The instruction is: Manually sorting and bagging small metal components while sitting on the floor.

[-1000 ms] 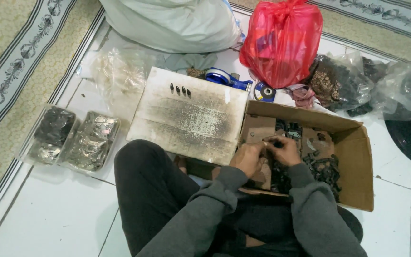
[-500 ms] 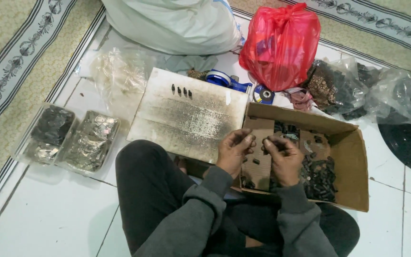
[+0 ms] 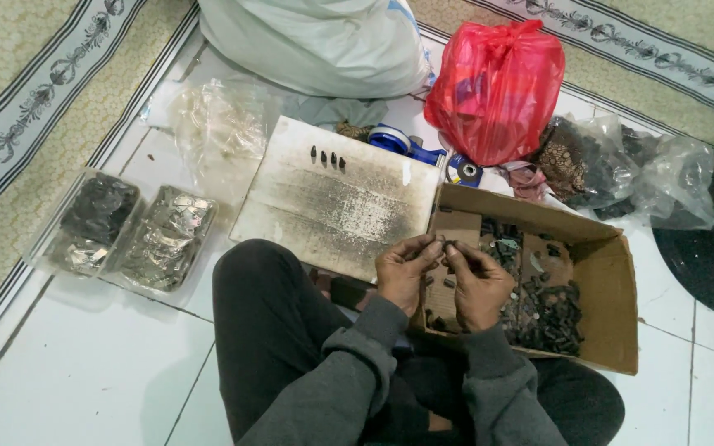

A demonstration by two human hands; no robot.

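A small dark part (image 3: 445, 244) is pinched between the fingers of the left hand (image 3: 402, 272) and right hand (image 3: 477, 281), both clamped on it above the open cardboard box (image 3: 613, 330) of dark parts. Left of the box lies a worn white board (image 3: 332, 202); behind, a red plastic bag (image 3: 497, 87).
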